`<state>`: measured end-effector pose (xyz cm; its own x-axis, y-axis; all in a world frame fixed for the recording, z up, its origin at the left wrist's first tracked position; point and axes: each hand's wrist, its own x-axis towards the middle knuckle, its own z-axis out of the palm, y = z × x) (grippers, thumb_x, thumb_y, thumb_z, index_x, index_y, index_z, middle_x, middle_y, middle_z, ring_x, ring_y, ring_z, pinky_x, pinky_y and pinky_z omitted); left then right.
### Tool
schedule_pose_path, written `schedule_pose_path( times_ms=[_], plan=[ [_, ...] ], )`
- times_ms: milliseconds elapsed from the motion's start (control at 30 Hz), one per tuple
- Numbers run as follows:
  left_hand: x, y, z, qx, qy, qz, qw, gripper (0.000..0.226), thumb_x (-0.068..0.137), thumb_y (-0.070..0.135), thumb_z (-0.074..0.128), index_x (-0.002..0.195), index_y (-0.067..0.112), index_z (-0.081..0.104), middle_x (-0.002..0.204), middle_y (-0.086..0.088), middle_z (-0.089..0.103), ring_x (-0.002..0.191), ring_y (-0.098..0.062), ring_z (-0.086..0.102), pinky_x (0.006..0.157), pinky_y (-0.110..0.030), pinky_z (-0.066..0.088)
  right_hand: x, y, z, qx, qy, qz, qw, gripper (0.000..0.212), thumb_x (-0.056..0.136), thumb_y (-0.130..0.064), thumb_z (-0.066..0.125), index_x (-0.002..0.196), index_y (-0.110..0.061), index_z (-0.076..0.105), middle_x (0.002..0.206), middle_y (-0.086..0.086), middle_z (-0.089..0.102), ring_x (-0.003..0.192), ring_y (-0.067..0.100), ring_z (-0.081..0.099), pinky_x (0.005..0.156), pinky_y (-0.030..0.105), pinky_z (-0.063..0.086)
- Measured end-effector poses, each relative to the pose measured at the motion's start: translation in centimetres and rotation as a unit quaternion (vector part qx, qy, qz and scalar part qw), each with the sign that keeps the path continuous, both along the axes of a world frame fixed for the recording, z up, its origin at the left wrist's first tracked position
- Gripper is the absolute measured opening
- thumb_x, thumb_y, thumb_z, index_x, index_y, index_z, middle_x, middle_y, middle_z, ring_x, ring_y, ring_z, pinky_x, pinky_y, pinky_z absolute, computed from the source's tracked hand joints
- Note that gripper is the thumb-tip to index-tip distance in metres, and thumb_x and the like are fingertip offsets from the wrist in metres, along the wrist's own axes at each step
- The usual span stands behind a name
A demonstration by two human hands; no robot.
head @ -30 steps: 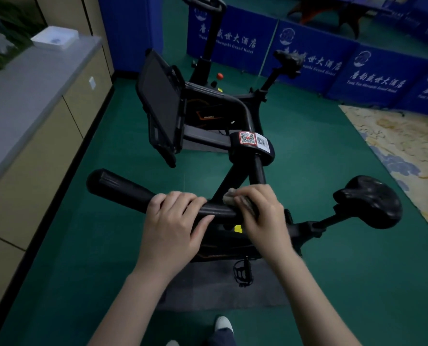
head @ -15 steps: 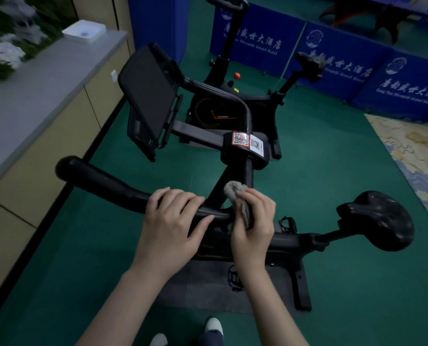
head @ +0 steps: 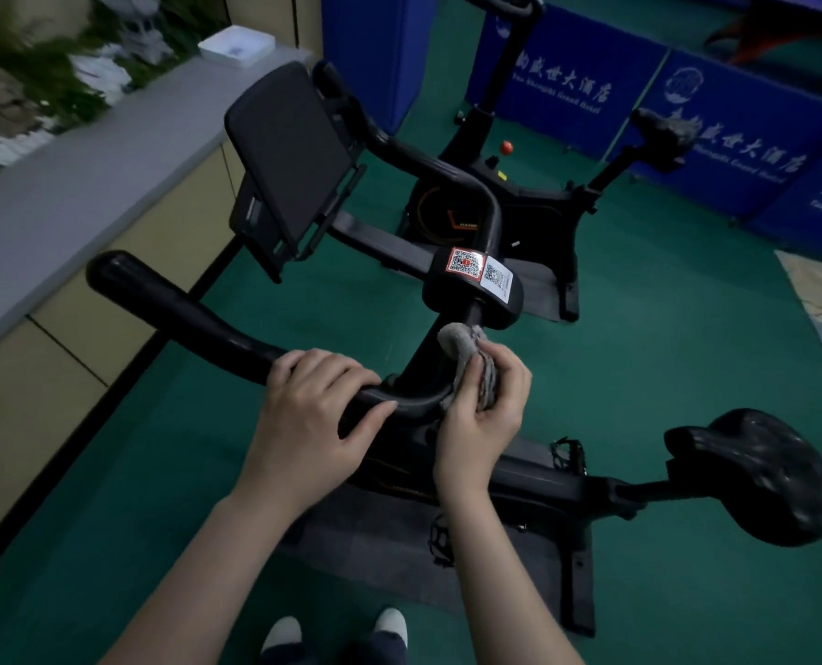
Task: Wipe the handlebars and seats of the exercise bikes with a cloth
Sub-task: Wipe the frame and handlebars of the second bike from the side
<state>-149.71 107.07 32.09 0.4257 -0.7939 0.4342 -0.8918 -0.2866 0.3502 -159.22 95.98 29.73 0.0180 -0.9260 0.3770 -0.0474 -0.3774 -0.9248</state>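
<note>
Head view, near bike: black exercise bike (head: 519, 477) stood on a dark mat (head: 375, 544) over green floor (head: 687, 352).
Handlebar: black handlebar (head: 183, 309) ran from upper left down to the centre stem.
Left hand: left hand (head: 313, 415) lay over the handlebar, fingers (head: 332, 371) curled round the bar, thumb stretched along it.
Right hand: right hand (head: 483, 415) just beside the left, at the junction of bar and stem, fingers curled round a cloth.
Cloth: grey cloth (head: 466, 357) bunched in the right hand, pressed against the stem, upper end poking out above the hand.
Seat: black seat (head: 754, 477) at right, well apart from both hands, untouched.
Screen: dark screen (head: 289, 156) mounted ahead of the handlebar, tilted.
Labels: two QR stickers (head: 481, 268) on the stem housing.
Far bike: second exercise bike (head: 519, 199) behind, its seat (head: 663, 127) raised.
Surroundings: blue banners (head: 715, 117) behind; grey tabletop (head: 87, 184) at left carrying a white box (head: 236, 48).
</note>
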Motion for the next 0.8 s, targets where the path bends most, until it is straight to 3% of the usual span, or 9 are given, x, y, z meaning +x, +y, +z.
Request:
schedule_pose_path(
  times_ms=[267, 467, 667, 800],
  plan=[
    [-0.6, -0.3, 0.1, -0.011, 0.009, 0.022, 1.0, 0.031, 0.086, 0.044, 0.053, 0.093, 0.017, 0.068, 0.092, 0.008, 0.063, 0.092, -0.015, 0.057, 0.098, -0.029, 0.029, -1.1, 1.2, -1.3, -0.012, -0.008, 0.061, 0.998, 0.017, 0.092, -0.005, 0.055, 0.108, -0.006, 0.059, 0.11, 0.007, 0.056, 0.11, 0.02, 0.054, 0.098, 0.03, 0.042],
    [-0.6, -0.4, 0.1, -0.025, 0.019, 0.024, 0.999, 0.03, 0.085, 0.045, 0.053, 0.092, 0.019, 0.068, 0.092, 0.011, 0.062, 0.093, -0.009, 0.054, 0.1, -0.025, 0.025, -0.3, -2.0, -0.2, 0.099, -0.064, 0.047, 0.992, 0.018, 0.096, -0.007, 0.051, 0.105, -0.021, 0.055, 0.113, 0.009, 0.057, 0.108, 0.012, 0.056, 0.095, 0.021, 0.042],
    [-0.6, -0.5, 0.0, -0.028, 0.014, 0.03, 0.999, 0.028, 0.085, 0.043, 0.055, 0.09, 0.019, 0.068, 0.091, 0.011, 0.063, 0.092, -0.009, 0.054, 0.098, -0.026, 0.027, -0.8, 1.1, -1.0, 0.151, -0.122, 0.062, 0.979, 0.02, 0.097, -0.006, 0.049, 0.114, -0.016, 0.054, 0.119, 0.007, 0.057, 0.116, 0.015, 0.056, 0.102, 0.03, 0.043],
    [-0.4, -0.4, -0.2, -0.029, 0.013, 0.023, 0.999, 0.028, 0.086, 0.044, 0.054, 0.092, 0.02, 0.067, 0.092, 0.011, 0.062, 0.093, -0.008, 0.054, 0.098, -0.025, 0.026, -0.3, 0.0, -0.3, 0.164, -0.121, 0.046, 0.978, 0.02, 0.098, -0.004, 0.048, 0.109, -0.02, 0.053, 0.119, 0.011, 0.057, 0.114, 0.019, 0.057, 0.101, 0.032, 0.045]
  ],
)
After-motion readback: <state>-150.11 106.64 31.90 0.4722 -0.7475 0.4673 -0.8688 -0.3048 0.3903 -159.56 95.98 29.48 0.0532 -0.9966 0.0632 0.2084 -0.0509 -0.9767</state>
